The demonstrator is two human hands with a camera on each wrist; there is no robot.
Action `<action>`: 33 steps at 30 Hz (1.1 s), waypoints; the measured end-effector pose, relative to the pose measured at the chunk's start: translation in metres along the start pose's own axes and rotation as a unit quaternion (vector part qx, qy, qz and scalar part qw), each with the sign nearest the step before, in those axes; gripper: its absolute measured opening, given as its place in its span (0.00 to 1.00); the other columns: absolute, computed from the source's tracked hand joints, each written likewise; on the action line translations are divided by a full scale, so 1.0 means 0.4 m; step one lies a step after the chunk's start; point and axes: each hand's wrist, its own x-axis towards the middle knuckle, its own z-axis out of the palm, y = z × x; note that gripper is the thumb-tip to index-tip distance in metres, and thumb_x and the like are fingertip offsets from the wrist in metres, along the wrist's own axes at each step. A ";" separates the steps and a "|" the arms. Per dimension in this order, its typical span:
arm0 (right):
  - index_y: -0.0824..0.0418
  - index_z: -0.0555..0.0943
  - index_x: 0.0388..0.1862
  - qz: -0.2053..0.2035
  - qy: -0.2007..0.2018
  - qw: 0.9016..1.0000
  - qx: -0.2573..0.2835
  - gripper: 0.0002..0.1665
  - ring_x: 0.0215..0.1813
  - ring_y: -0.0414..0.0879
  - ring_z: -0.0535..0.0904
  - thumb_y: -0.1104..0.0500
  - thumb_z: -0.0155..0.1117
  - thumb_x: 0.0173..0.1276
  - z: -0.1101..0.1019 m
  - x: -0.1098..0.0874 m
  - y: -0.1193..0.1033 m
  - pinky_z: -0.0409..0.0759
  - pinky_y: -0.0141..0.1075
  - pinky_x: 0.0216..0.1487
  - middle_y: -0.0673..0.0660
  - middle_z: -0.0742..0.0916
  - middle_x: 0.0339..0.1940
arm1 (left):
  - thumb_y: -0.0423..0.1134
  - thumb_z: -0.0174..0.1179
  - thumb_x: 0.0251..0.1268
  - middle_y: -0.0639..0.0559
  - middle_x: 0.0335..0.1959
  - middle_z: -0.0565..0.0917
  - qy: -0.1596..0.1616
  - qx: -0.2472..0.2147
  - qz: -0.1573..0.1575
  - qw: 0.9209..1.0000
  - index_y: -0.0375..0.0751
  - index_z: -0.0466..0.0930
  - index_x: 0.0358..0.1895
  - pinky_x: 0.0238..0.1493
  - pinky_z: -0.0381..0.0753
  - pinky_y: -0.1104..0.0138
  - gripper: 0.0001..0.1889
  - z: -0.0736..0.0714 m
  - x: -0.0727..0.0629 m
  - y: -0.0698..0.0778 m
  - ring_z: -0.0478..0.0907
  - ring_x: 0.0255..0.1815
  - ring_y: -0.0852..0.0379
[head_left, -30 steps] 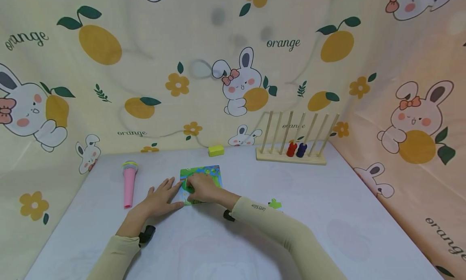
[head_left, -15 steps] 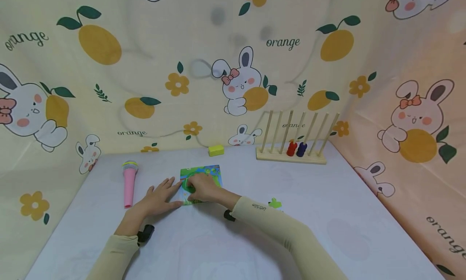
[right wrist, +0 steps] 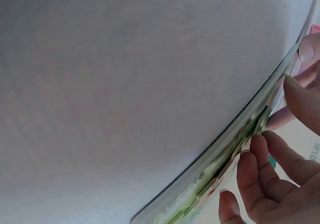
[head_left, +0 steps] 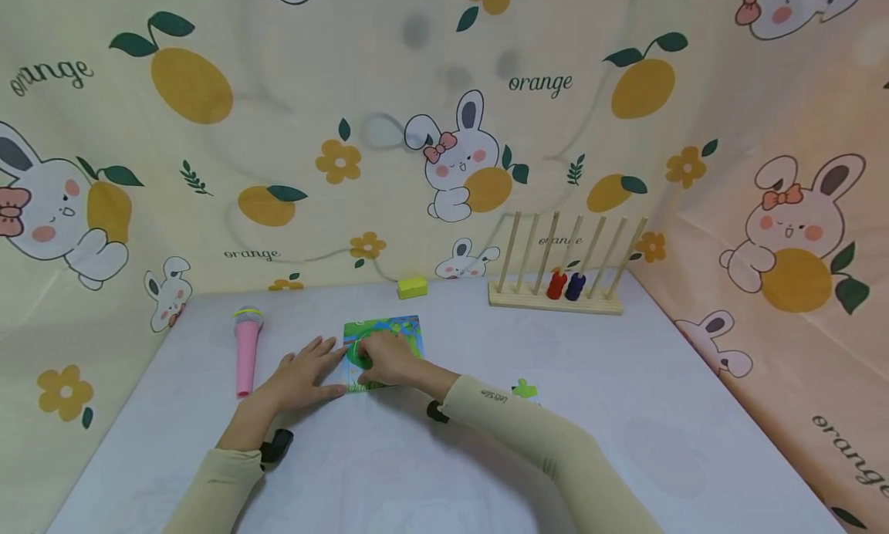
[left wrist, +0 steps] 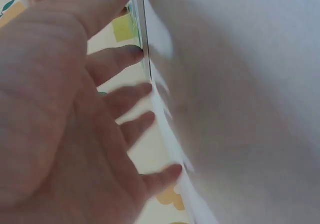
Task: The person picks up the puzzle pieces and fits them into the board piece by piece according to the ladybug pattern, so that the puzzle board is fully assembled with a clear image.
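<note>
Both hands (head_left: 347, 368) on puzzle board (head_left: 406, 329) — pressing.

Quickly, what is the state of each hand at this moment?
Left hand: open, fingers straight, flat beside the puzzle board, touching its edge.
Right hand: fingers on a green puzzle piece; grip cannot be told.

A child's play corner: bunny-print cloth walls (head_left: 444, 117), toy microphone (head_left: 246, 349), wooden peg rack (head_left: 566, 275).
</note>
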 end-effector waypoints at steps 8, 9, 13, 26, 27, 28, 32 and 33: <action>0.54 0.86 0.49 -0.002 0.001 1.000 0.003 0.23 0.43 0.39 0.77 0.47 0.79 0.56 -0.001 -0.004 -0.001 0.72 0.51 0.58 0.43 0.85 0.36 | 0.50 0.66 0.65 0.41 0.75 0.64 0.002 0.006 0.042 0.999 0.36 0.68 0.72 0.63 0.54 0.27 0.36 0.001 0.009 0.001 0.50 0.78 0.33; 0.55 0.86 0.49 -0.002 0.000 1.000 0.004 0.23 0.44 0.40 0.77 0.47 0.80 0.56 -0.002 -0.005 -0.001 0.72 0.52 0.59 0.43 0.85 0.37 | 0.50 0.66 0.65 0.41 0.75 0.64 0.002 0.007 0.042 0.999 0.35 0.68 0.72 0.63 0.54 0.27 0.36 0.001 0.009 0.001 0.50 0.78 0.32; 0.55 0.85 0.50 -0.008 -0.003 1.000 0.011 0.25 0.46 0.41 0.78 0.48 0.79 0.56 -0.006 -0.011 -0.002 0.69 0.56 0.63 0.44 0.86 0.39 | 0.49 0.67 0.65 0.40 0.75 0.65 0.000 0.007 0.042 0.999 0.35 0.69 0.71 0.63 0.56 0.27 0.36 0.000 0.010 0.004 0.51 0.77 0.31; 0.50 0.75 0.70 -0.079 -0.043 0.985 -0.150 0.35 0.74 0.47 0.64 0.35 0.60 0.70 -0.018 -0.081 0.027 0.64 0.59 0.69 0.51 0.72 0.73 | 0.50 0.64 0.67 0.39 0.75 0.65 -0.011 -0.002 0.033 0.999 0.34 0.66 0.73 0.64 0.58 0.30 0.36 -0.007 0.008 0.022 0.53 0.76 0.30; 0.48 0.72 0.73 -0.089 -0.054 0.980 -0.167 0.37 0.78 0.48 0.58 0.33 0.57 0.71 -0.018 -0.091 0.029 0.59 0.61 0.71 0.51 0.67 0.78 | 0.51 0.64 0.68 0.38 0.75 0.65 -0.010 -0.001 0.034 0.999 0.33 0.66 0.73 0.64 0.58 0.30 0.36 -0.009 0.008 0.023 0.53 0.76 0.30; 0.47 0.68 0.75 -0.099 -0.067 0.977 -0.178 0.38 0.80 0.49 0.53 0.32 0.54 0.72 -0.018 -0.100 0.031 0.55 0.64 0.72 0.51 0.62 0.80 | 0.51 0.64 0.68 0.39 0.75 0.65 -0.012 -0.003 0.030 0.999 0.34 0.66 0.73 0.64 0.58 0.31 0.37 -0.009 0.008 0.024 0.53 0.76 0.30; 0.42 0.61 0.79 -0.116 -0.106 0.972 -0.176 0.39 0.82 0.50 0.45 0.31 0.45 0.75 -0.016 -0.132 0.037 0.45 0.66 0.74 0.49 0.54 0.83 | 0.52 0.64 0.67 0.39 0.75 0.64 -0.017 -0.006 0.025 1.000 0.34 0.66 0.73 0.65 0.57 0.31 0.37 -0.010 0.009 0.024 0.52 0.76 0.31; 0.42 0.60 0.80 -0.117 -0.111 0.971 -0.175 0.39 0.82 0.51 0.44 0.30 0.43 0.75 -0.014 -0.138 0.038 0.44 0.66 0.74 0.48 0.53 0.83 | 0.52 0.64 0.67 0.39 0.75 0.64 -0.018 -0.005 0.025 1.000 0.34 0.66 0.73 0.65 0.57 0.31 0.37 -0.010 0.009 0.023 0.52 0.76 0.30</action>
